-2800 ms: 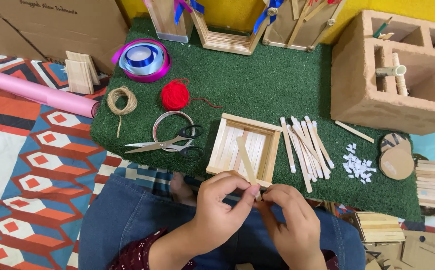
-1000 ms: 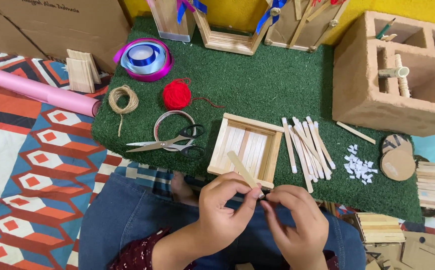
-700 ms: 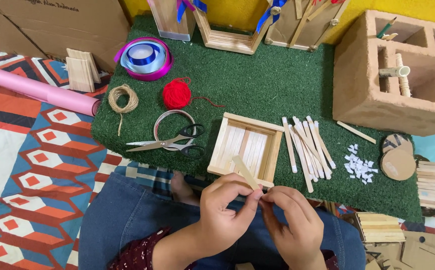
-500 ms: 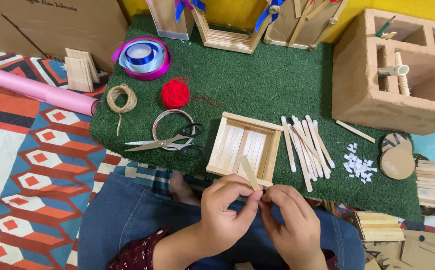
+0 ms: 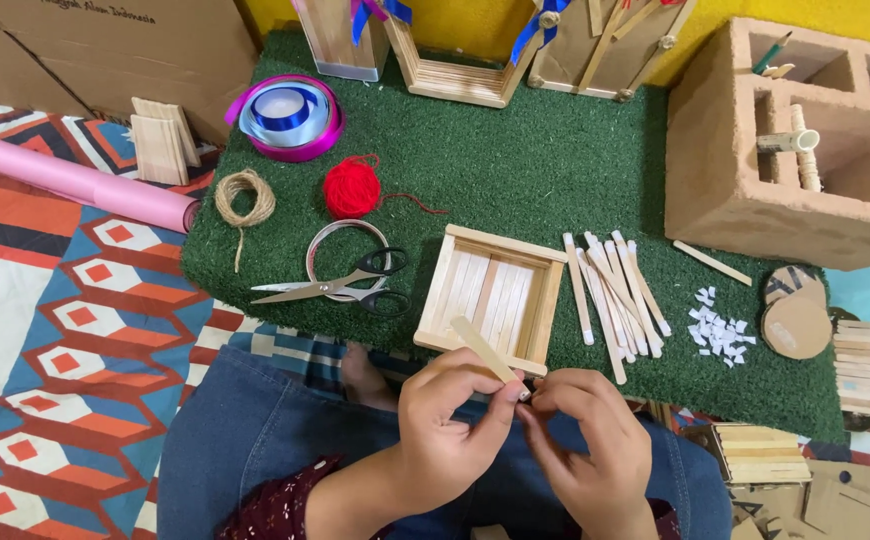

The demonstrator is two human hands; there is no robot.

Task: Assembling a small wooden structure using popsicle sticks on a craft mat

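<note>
While both hands meet over the lap, the left hand (image 5: 450, 425) pinches the near end of a flat wooden craft stick (image 5: 487, 350) between thumb and curled fingers, the stick slanting up and away over the near edge of a shallow wooden stick tray (image 5: 492, 295). Fingertips of the right hand (image 5: 590, 440) close on that same end, touching the left thumb. A loose pile of sticks (image 5: 615, 295) lies just right of the tray on the green turf mat (image 5: 515, 160), scissors (image 5: 340, 285) to its left.

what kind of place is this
Likely a home craft corner on the floor: a green turf mat holds loose craft sticks, scissors and ribbon rolls, beside a patterned rug.
</note>
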